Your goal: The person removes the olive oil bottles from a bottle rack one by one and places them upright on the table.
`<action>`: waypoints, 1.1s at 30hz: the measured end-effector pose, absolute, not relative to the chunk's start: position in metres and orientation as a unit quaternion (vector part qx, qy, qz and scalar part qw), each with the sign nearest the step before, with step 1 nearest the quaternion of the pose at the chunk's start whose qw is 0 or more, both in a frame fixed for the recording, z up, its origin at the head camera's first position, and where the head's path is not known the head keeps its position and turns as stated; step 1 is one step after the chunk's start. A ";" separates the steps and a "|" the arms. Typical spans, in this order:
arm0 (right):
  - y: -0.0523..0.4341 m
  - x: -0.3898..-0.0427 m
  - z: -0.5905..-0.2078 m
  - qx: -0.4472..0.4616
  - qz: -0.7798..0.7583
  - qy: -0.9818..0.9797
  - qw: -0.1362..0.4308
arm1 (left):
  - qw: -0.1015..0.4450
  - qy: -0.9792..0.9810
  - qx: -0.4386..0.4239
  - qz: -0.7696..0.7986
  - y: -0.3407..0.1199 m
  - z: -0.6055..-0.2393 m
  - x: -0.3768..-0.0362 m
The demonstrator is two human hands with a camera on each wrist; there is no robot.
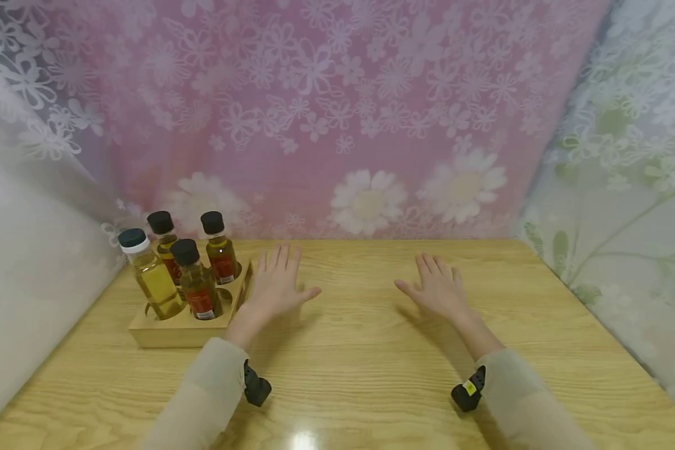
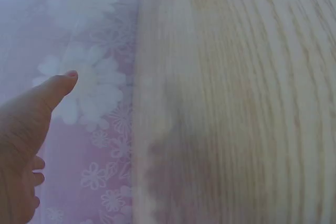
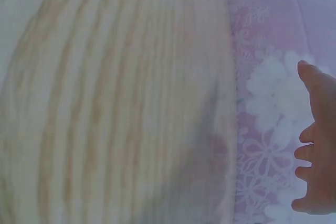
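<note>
Near the bench's (image 1: 371,350) far-left corner, four bottles (image 1: 197,284) stand in a rack (image 1: 169,331), likely fragile, slippery glass best held around the body, just beside the flat, empty left hand (image 1: 275,284); right hand (image 1: 435,287) likewise.

Both forearms are stretched forward, covered in pale beige sleeves, and a small black device is seen strapped under each wrist. The left hand (image 1: 277,282) is held palm down with fingers straight and close together, thumb spread out to the side. The right hand (image 1: 435,286) is presented the same way, flat, fingers extended, thumb angled inward. Nothing is gripped by either hand.
</note>
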State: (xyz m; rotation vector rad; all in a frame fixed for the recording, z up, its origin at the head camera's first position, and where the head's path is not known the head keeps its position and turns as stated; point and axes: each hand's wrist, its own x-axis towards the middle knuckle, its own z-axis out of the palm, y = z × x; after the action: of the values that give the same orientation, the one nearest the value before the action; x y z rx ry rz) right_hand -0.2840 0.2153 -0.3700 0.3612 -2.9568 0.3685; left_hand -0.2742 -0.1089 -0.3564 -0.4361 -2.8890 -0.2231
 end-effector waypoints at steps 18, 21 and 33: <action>0.166 -0.267 -0.329 0.203 0.301 -0.931 0.041 | 0.292 -0.922 -0.181 -0.180 -0.143 -0.253 -0.232; 0.155 -0.264 -0.322 0.219 0.317 -0.922 0.040 | 0.308 -0.914 -0.176 -0.198 -0.156 -0.242 -0.228; 0.097 -0.263 -0.309 0.272 0.386 -0.881 0.031 | 0.300 -0.911 -0.083 -0.271 -0.240 -0.224 -0.206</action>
State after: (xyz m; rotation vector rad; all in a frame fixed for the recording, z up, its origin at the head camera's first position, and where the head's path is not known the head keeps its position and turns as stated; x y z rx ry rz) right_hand -0.2626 0.0968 -0.3085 0.8393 -2.7127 1.1896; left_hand -0.2056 -0.2397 -0.2243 -0.2215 -2.4173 -0.7198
